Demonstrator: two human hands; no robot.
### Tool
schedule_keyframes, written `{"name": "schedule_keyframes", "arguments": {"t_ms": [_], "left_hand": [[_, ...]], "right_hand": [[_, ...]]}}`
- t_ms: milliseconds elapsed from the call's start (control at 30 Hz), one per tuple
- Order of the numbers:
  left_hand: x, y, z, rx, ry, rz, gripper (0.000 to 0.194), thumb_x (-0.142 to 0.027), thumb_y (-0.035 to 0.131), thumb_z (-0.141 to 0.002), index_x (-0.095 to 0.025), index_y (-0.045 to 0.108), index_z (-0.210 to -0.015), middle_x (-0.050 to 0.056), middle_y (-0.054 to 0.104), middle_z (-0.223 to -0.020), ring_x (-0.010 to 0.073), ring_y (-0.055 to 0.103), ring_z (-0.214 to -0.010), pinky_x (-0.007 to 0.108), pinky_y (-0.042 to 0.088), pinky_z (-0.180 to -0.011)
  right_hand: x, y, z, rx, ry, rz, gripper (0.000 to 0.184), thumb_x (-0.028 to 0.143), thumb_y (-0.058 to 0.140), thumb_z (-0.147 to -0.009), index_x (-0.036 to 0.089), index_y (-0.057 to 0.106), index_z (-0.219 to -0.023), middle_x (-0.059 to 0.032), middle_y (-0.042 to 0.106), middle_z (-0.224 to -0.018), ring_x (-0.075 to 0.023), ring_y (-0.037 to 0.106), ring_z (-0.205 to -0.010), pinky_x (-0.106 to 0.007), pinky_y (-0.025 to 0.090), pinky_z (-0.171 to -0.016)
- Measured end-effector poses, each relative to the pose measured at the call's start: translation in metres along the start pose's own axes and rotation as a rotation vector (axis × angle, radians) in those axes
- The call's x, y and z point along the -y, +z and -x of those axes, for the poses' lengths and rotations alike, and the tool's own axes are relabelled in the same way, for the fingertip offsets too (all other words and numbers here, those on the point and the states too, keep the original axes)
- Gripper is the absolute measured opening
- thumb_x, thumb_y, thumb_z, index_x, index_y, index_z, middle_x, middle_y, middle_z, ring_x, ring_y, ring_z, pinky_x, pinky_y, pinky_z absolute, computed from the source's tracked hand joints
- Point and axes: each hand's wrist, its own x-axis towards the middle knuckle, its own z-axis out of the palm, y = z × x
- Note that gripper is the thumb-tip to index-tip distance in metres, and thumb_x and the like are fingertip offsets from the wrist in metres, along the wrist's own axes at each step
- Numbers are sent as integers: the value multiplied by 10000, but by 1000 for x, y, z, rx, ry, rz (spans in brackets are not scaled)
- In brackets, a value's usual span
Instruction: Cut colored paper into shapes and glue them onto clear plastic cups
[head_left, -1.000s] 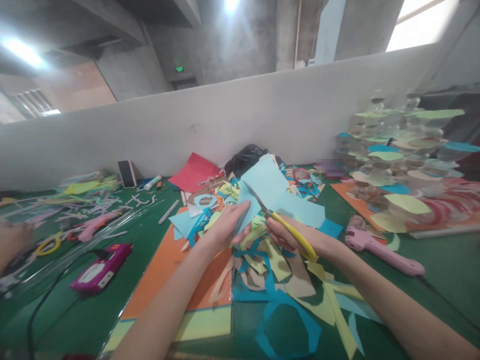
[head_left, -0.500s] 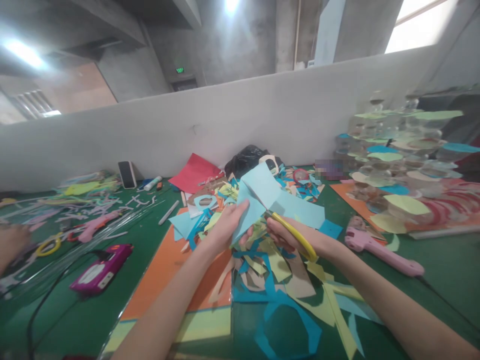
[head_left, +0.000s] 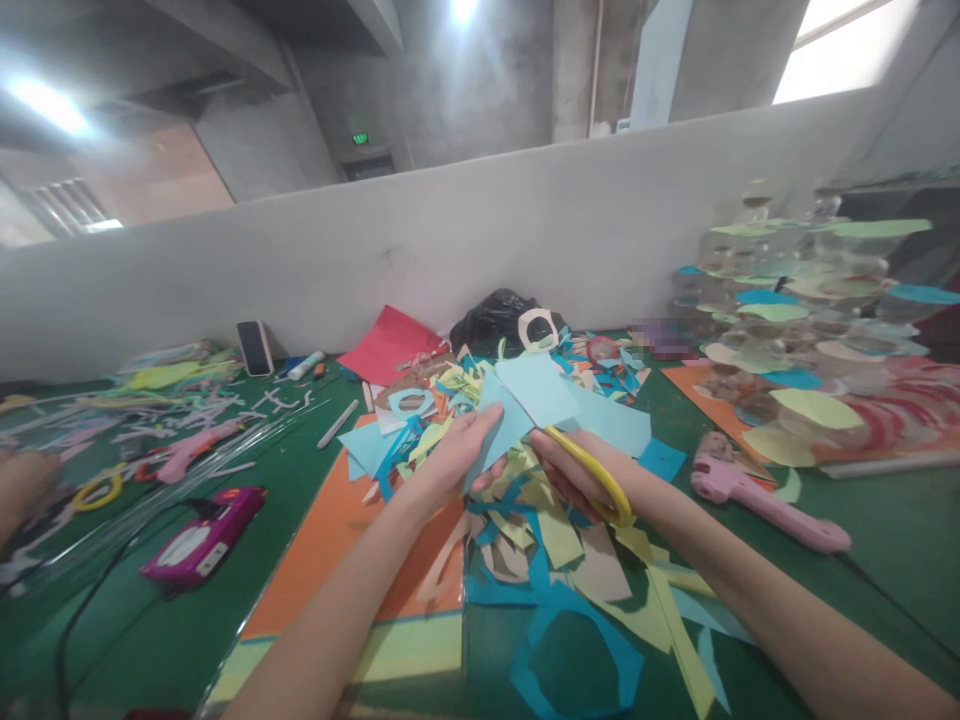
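My left hand (head_left: 459,455) pinches a light blue sheet of paper (head_left: 501,418) between thumb and fingers, over the middle of the table. Yellow-handled scissors (head_left: 592,470) are gripped in my right hand (head_left: 564,474), with the blade end at the cut in the paper. One part of the sheet folds away to the right above the blades, which are mostly hidden. Beneath both hands lies a heap of paper scraps (head_left: 555,525) in blue, pale yellow and beige. A ring-shaped blue offcut (head_left: 628,660) is at the front.
A pink glue gun (head_left: 772,510) lies at right, before stacked clear cups with paper discs (head_left: 780,310). Orange sheets (head_left: 337,560) lie left of the scraps. Further left are a purple device (head_left: 204,540), a phone (head_left: 255,350) and another person's hand (head_left: 26,490).
The upper flap of the light blue paper has dropped lower and tilted to the right. Both my hands stay in nearly the same place, still holding the paper and scissors.
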Motion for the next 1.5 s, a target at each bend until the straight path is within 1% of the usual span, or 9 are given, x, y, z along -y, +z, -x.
{"name": "schedule_keyframes", "arguments": {"t_ms": [133,400,533,700,867,1000,1233,1367,1500], "left_hand": [[1,1,-1,-19,20,2,417,-573,475,-896,-186,481,-741,-28,561,-437,62,354,-226,175,241,-269],[6,1,-3,139,196,84,577,-687,612,-763,-207,458,-1044,-80,543,-525,42,328,-244,154,214,-261],[7,-1,1,242,137,37,782,-671,637,-758,-208,342,-1315,-135,381,-369,71,296,-270,157,254,-308],[6,-5,6,259,34,-133,1050,-487,769,-723,-245,107,-1501,-105,505,-489,96,417,-344,191,355,-353],[7,-1,0,43,168,-217,780,-392,729,-758,-279,346,-1428,83,679,-1088,149,661,-593,300,558,-554],[-4,-7,-3,-231,246,-331,408,-429,569,-856,-161,624,-1159,104,718,-1107,247,691,-956,348,562,-811],[-28,-101,17,-923,317,-874,382,-395,561,-796,-165,658,-1086,114,722,-1127,316,656,-1065,389,493,-919],[-3,-154,32,-995,96,-1142,369,-416,517,-805,-163,632,-1047,164,713,-1073,370,655,-1046,412,501,-862],[23,-170,33,-872,-156,-1200,400,-403,528,-808,-133,571,-1099,190,700,-1038,379,669,-997,393,512,-782]], "right_hand": [[1,0,-1,-42,-19,-56,728,757,314,-887,225,398,-397,-5,444,-301,-117,458,-290,-276,479,-492],[4,-3,-9,-269,30,-343,466,671,532,-831,216,531,-730,35,559,-500,-114,472,-304,-248,395,-328],[8,-3,-7,-244,-38,-296,293,450,664,-775,239,465,-733,92,443,-398,-125,477,-337,-222,384,-354],[17,0,-5,-272,-11,-332,188,299,607,-750,247,427,-746,125,396,-405,-97,426,-325,-200,355,-346],[13,-2,-8,-353,-12,-250,178,297,610,-749,244,441,-757,119,421,-440,-94,441,-336,-198,354,-355],[10,0,-9,-365,-44,-233,187,354,600,-785,242,451,-767,106,439,-489,-90,430,-356,-206,362,-361],[5,7,-8,-336,-108,-238,243,454,566,-838,236,468,-796,42,603,-670,-89,464,-391,-226,380,-378],[2,10,-10,-323,-94,-252,237,433,597,-821,234,467,-817,44,581,-693,-99,485,-452,-231,397,-428],[-1,12,-11,-341,-127,-215,266,455,596,-821,231,457,-783,52,513,-660,-107,464,-487,-232,361,-446]]}}
